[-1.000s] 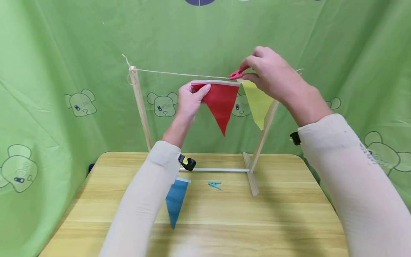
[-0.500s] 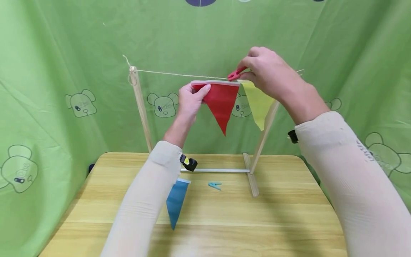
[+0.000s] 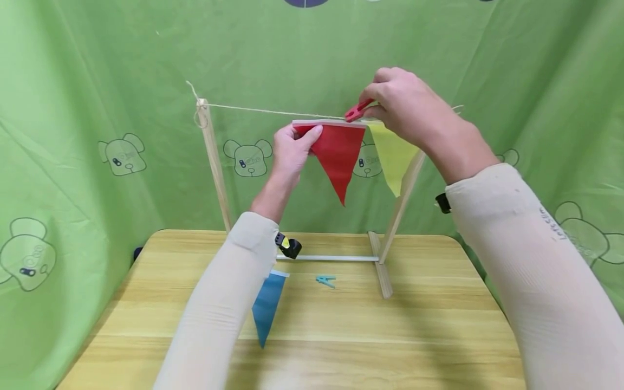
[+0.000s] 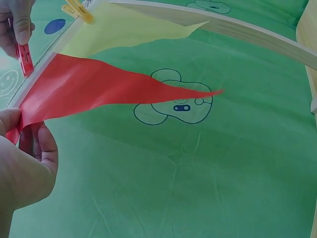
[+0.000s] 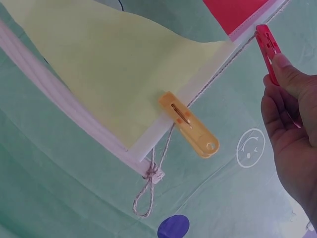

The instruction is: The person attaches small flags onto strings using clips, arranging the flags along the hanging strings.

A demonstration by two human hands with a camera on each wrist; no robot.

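Note:
My left hand (image 3: pixel 291 149) pinches the left end of a red pennant (image 3: pixel 338 154) by its white top edge, thumb in front. The pennant hangs point down just under the string (image 3: pixel 263 111). With thumb and fingers my right hand (image 3: pixel 409 105) pinches a red clothespin (image 3: pixel 356 111), its nose at the string near the pennant's right end. In the right wrist view the clothespin's tip touches the string. A yellow pennant (image 3: pixel 392 157) hangs beside the red one, held to the string by a yellow clothespin (image 5: pixel 188 124).
A wooden post (image 3: pixel 213 162) carries the string's left end; another post (image 3: pixel 402 200) stands right. A white bar (image 3: pixel 336 258) runs low between them. On the table (image 3: pixel 390 346) lie a blue pennant (image 3: pixel 268 309), partly behind the left sleeve, and a blue clothespin (image 3: pixel 325 280).
The red pennant has risen slightly toward the string and shifted a little right with my left hand. My right hand has moved slightly left with the red clothespin.

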